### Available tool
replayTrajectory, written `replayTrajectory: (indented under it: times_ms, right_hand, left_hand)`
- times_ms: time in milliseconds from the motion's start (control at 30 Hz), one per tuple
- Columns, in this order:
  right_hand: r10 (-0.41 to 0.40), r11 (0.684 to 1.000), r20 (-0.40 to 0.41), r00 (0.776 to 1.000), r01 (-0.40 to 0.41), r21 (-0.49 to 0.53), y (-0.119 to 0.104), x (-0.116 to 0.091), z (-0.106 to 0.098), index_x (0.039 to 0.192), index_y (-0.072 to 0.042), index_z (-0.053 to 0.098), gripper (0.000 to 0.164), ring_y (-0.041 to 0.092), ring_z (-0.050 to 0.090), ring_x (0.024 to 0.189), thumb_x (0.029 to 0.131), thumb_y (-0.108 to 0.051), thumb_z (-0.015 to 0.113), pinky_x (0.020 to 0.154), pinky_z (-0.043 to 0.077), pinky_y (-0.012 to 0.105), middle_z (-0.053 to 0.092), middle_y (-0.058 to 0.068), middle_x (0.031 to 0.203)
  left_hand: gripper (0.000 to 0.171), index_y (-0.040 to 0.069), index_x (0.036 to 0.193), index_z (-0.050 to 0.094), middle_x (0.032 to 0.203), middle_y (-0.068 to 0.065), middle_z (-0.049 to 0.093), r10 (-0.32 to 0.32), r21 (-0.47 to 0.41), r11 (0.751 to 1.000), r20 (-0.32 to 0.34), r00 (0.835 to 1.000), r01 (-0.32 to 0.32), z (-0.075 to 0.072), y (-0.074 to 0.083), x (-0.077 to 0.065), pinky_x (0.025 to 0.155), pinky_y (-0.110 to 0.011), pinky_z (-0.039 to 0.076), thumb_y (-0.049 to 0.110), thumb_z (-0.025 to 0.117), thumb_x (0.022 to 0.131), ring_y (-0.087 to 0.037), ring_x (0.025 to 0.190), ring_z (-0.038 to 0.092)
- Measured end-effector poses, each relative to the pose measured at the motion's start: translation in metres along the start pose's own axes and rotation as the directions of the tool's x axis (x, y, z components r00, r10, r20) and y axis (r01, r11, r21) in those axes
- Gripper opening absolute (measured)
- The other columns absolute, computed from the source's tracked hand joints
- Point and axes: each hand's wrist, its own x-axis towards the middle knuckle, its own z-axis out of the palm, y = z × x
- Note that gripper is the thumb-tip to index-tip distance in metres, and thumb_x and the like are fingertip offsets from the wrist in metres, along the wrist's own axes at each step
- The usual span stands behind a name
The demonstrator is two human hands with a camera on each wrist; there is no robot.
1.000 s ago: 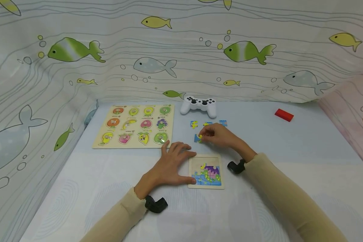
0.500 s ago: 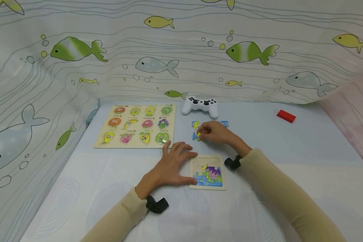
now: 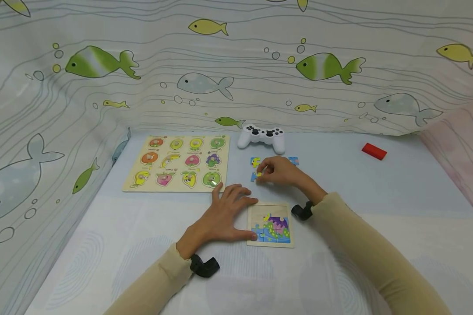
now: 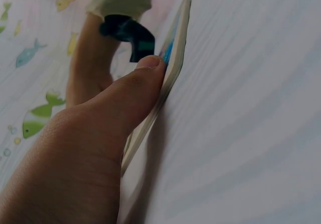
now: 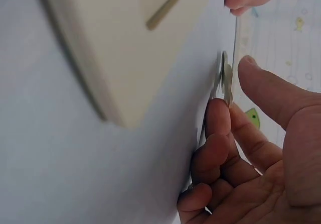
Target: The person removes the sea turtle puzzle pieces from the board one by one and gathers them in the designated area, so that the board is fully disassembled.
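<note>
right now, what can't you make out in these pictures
Head view: part of the puzzle piece, covered by the right hand.
Head view: wording on the fruit board, too small to read.
Left wrist: most of the picture in the wooden tray, edge-on behind the left hand.
Right wrist: most of the wooden tray, cut off by the top edge.

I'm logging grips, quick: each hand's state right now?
Left hand: open, thumb on the square pale-wood puzzle tray.
Right hand: fingers curled at the small blue-and-yellow puzzle piece; pinched or only touched, cannot tell.
</note>
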Motion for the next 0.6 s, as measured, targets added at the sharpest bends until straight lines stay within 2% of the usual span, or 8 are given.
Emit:
replayTrajectory:
  times_ms: [200,400,600]
  right_hand:
    - [0.012,1.0,-0.003,1.0,-0.012,0.002,-0.0029,0.0006,0.002,0.11,-0.009,0.072,0.034,0.013,0.054,0.071,0.083,-0.027,0.084,0.064,0.042,0.024,0.066,0.003,0.084]
    - [-0.008,1.0,-0.014,1.0,0.008,-0.017,-0.0047,0.0009,0.0043,0.11,-0.009,0.073,0.032,0.014,0.053,0.071,0.084,-0.025,0.084,0.063,0.042,0.025,0.065,0.003,0.082]
    - [0.009,0.999,-0.012,1.0,-0.01,-0.045,-0.0072,0.0026,0.0056,0.112,-0.011,0.074,0.032,0.015,0.055,0.072,0.085,-0.026,0.083,0.064,0.042,0.025,0.066,0.004,0.083]
  left_hand:
    - [0.086,0.031,0.143,0.056,0.148,0.0,0.047,0.001,-0.008,1.0,-0.003,1.0,-0.001,0.0005,-0.0003,-0.0002,0.117,-0.07,0.006,0.078,0.069,0.072,-0.028,0.147,0.031]
    - [0.085,0.031,0.143,0.056,0.149,-0.001,0.046,-0.001,-0.013,1.0,0.002,1.0,0.001,-0.0006,-0.0001,-0.0004,0.118,-0.07,0.005,0.078,0.068,0.073,-0.029,0.148,0.03]
    - [0.086,0.031,0.143,0.055,0.15,0.0,0.046,0.001,-0.003,1.0,0.001,1.0,-0.001,-0.0007,-0.0005,-0.0002,0.117,-0.069,0.007,0.078,0.068,0.073,-0.029,0.148,0.031]
